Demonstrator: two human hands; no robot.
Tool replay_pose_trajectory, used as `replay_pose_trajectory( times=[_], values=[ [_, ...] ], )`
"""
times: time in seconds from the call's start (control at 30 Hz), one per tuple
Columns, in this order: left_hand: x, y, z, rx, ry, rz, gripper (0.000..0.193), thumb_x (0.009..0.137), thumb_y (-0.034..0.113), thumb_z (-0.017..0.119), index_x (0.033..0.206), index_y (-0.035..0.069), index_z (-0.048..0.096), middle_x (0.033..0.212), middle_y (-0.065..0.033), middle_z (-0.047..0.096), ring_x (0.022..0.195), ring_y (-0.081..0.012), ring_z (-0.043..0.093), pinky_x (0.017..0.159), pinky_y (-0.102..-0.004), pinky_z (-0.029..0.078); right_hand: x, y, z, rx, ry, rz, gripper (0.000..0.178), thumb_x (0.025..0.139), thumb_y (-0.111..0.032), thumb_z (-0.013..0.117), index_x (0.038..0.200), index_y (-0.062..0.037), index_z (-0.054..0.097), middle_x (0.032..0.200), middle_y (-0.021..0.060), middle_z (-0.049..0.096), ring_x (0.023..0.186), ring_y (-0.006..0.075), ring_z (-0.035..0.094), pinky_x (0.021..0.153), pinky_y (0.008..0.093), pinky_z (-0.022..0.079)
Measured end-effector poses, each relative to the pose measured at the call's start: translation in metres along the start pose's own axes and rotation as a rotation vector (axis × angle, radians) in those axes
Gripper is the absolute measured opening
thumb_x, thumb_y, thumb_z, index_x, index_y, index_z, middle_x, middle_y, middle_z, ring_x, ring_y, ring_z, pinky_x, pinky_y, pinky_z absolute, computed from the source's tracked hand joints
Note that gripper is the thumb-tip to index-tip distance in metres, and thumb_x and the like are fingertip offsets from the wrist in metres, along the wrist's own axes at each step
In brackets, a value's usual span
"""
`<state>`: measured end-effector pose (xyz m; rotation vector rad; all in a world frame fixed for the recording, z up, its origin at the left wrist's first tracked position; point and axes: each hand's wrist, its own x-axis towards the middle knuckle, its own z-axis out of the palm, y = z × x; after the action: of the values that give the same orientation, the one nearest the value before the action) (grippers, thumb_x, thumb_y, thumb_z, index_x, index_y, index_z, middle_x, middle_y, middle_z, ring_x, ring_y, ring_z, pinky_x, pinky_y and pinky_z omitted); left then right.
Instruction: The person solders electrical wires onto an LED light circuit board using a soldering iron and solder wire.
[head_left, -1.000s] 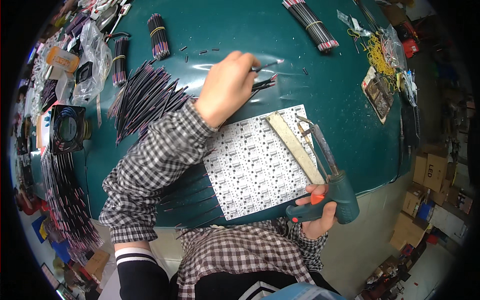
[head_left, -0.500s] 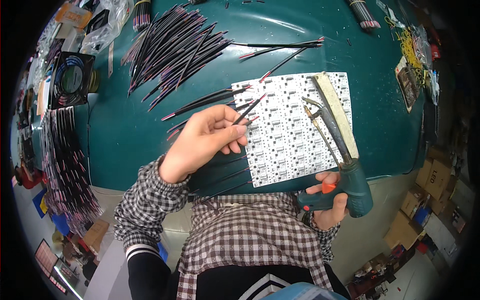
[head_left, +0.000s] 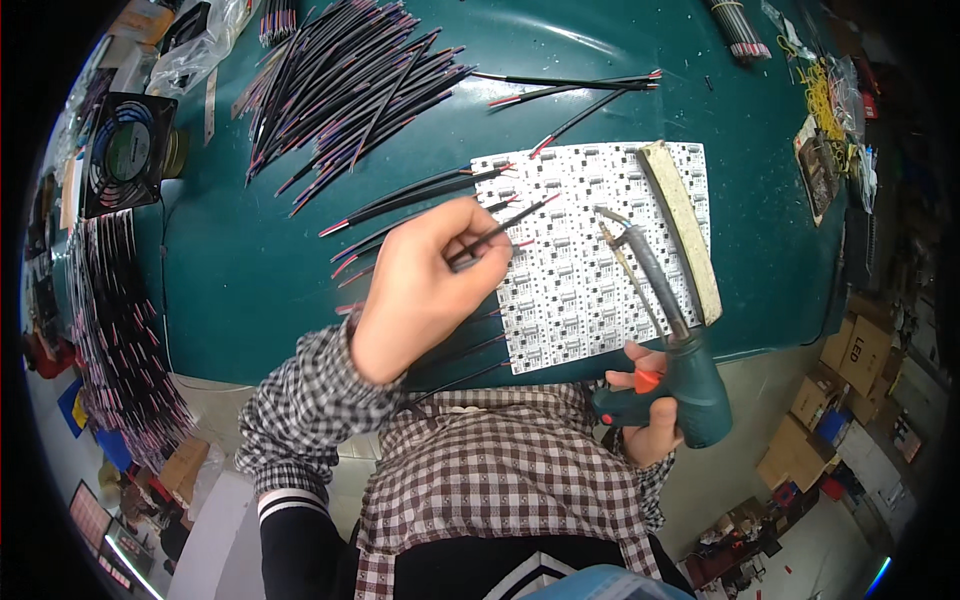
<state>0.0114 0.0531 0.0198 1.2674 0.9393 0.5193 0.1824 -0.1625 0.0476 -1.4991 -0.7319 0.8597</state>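
Note:
My left hand (head_left: 425, 280), fingers closed, pinches a thin black cable (head_left: 505, 222) whose red stripped end points up and right over the white circuit board panel (head_left: 560, 330). Several black cables with red ends lie along the panel's left edge, partly hidden behind this hand. My right hand (head_left: 655, 425) grips the handle of a green soldering gun (head_left: 700, 400) with an orange trigger. Its dark barrel and thin solder feed tube reach up over the panel, the tip above the boards' middle. A long whitish bar (head_left: 685, 230) rests on the panel's right part.
A big heap of black cables (head_left: 350, 90) lies at the back left of the green table (head_left: 760, 180). Loose cables (head_left: 590, 90) lie behind the panel. A small black fan (head_left: 130, 155) stands at left, beside a hanging cable bunch (head_left: 120, 340). Yellow wire (head_left: 825, 105) lies far right.
My left hand has shifted slightly right and turned, so its cable lies lower and flatter. The soldering gun has moved a little down and left, away from the bar.

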Motion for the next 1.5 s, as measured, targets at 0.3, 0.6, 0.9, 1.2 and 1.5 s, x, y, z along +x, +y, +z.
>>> replay_pose_trajectory(
  times=[0.3, 0.6, 0.9, 1.2, 1.5],
  values=[
    [0.011, -0.007, 0.010, 0.367, 0.135, 0.073, 0.014, 0.074, 0.008, 0.069, 0.079, -0.002, 0.061, 0.073, -0.0152, 0.064, 0.064, -0.0266, 0.064, 0.061, -0.0335, 0.050, -0.021, 0.013, -0.011, -0.035, -0.157, 0.105, 0.052, 0.092, -0.024, 0.066, 0.128, 0.0078, 0.046, 0.113, 0.0197, 0.059, 0.108, 0.0300, 0.062, 0.088, 0.0403, 0.056],
    [0.009, -0.009, 0.012, 0.434, 0.150, 0.120, 0.014, 0.072, 0.006, 0.070, 0.079, -0.001, 0.060, 0.074, -0.0142, 0.063, 0.063, -0.0282, 0.063, 0.059, -0.0360, 0.049, -0.023, 0.014, -0.015, -0.153, -0.241, 0.181, 0.071, 0.081, -0.006, 0.079, 0.139, 0.0069, 0.040, 0.116, 0.0220, 0.063, 0.108, 0.0301, 0.065, 0.090, 0.0390, 0.057],
    [0.008, -0.008, 0.014, 0.455, 0.160, 0.135, 0.013, 0.073, 0.004, 0.070, 0.079, 0.000, 0.059, 0.075, -0.0130, 0.062, 0.061, -0.0266, 0.062, 0.055, -0.0342, 0.049, -0.022, 0.017, -0.014, -0.186, -0.229, 0.193, 0.069, 0.079, -0.004, 0.079, 0.137, 0.0072, 0.042, 0.113, 0.0214, 0.065, 0.104, 0.0266, 0.067, 0.089, 0.0368, 0.057],
    [0.009, -0.010, 0.017, 0.449, 0.168, 0.151, 0.014, 0.073, 0.005, 0.070, 0.079, 0.001, 0.058, 0.074, -0.0120, 0.062, 0.060, -0.0261, 0.062, 0.054, -0.0340, 0.049, -0.021, 0.018, -0.012, -0.206, -0.209, 0.205, 0.069, 0.079, -0.006, 0.081, 0.135, 0.0071, 0.044, 0.111, 0.0202, 0.066, 0.101, 0.0247, 0.068, 0.088, 0.0355, 0.057],
    [0.009, -0.012, 0.017, 0.429, 0.199, 0.186, 0.014, 0.074, 0.000, 0.070, 0.076, -0.002, 0.055, 0.067, -0.0047, 0.053, 0.056, -0.0079, 0.046, 0.051, -0.0241, 0.039, -0.014, 0.009, -0.009, -0.374, -0.289, 0.125, 0.066, 0.081, -0.014, 0.081, 0.132, 0.0089, 0.047, 0.111, 0.0185, 0.066, 0.101, 0.0227, 0.068, 0.083, 0.0328, 0.058]
  ],
)
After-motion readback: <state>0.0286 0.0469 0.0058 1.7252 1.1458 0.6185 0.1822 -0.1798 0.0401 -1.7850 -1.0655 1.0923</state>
